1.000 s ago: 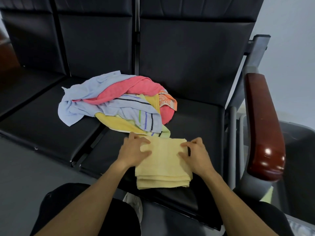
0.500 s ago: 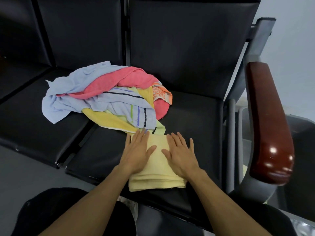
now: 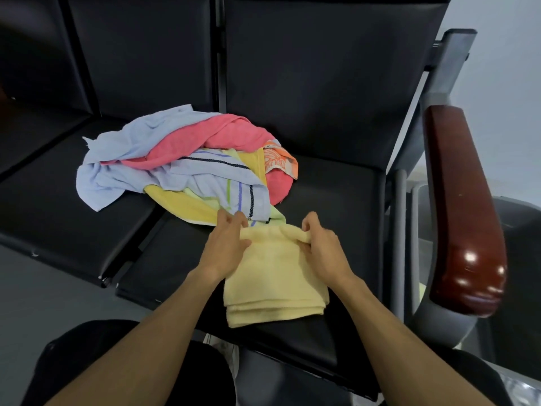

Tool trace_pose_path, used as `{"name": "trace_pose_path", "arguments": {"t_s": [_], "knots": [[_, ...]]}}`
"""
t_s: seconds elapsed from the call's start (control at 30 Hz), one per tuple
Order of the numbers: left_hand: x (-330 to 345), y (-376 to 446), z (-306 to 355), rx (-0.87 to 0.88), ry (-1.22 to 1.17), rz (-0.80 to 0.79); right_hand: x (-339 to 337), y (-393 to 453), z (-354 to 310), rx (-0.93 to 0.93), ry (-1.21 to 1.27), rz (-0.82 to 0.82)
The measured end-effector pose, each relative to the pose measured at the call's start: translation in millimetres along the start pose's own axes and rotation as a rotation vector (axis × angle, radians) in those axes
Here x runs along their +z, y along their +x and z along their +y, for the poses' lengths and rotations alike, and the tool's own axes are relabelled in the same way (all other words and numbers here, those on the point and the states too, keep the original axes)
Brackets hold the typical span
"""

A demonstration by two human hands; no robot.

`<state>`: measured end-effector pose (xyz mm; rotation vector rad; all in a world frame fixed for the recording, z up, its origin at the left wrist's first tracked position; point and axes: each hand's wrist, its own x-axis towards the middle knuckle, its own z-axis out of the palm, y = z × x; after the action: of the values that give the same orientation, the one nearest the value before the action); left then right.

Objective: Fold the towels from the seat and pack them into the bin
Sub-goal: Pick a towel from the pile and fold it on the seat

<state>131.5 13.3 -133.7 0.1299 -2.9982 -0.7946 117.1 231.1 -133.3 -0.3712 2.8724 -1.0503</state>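
black seat (image 3: 336,194) | folded yellow towel (image 3: 272,285) at front | left hand (image 3: 227,244), right hand (image 3: 320,247) pinching far edge | loose towel pile (image 3: 181,162) behind towel

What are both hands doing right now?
Left hand: grips the folded yellow towel's far edge.
Right hand: pinches the same edge.

Black padded seats (image 3: 322,200) w/ glossy brown armrest (image 3: 462,206), grey floor (image 3: 44,303), pale wall (image 3: 503,83).
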Motion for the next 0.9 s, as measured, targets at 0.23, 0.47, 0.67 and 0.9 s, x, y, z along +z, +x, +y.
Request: {"name": "trace_pose_path", "arguments": {"t_s": [0.23, 0.47, 0.67, 0.9], "knots": [[-2.4, -1.5, -6.7, -0.235, -0.239, -0.149, -10.3, -5.2, -5.9, 0.147, 0.477, 0.023], [-5.1, -3.2, -3.0, -0.26, -0.359, -0.14, -13.5, -7.0, 2.5, 0.18, 0.405, 0.024], [-11.8, -5.7, 7.6, -0.258, -0.663, -0.146, -13.1, -11.9, 0.1, 0.34, 0.532, -0.026], [-11.3, -14.1, 1.6, -0.268, -0.694, -0.203, -17.2, -18.9, -1.5, 0.186, 0.488, 0.012]]}}
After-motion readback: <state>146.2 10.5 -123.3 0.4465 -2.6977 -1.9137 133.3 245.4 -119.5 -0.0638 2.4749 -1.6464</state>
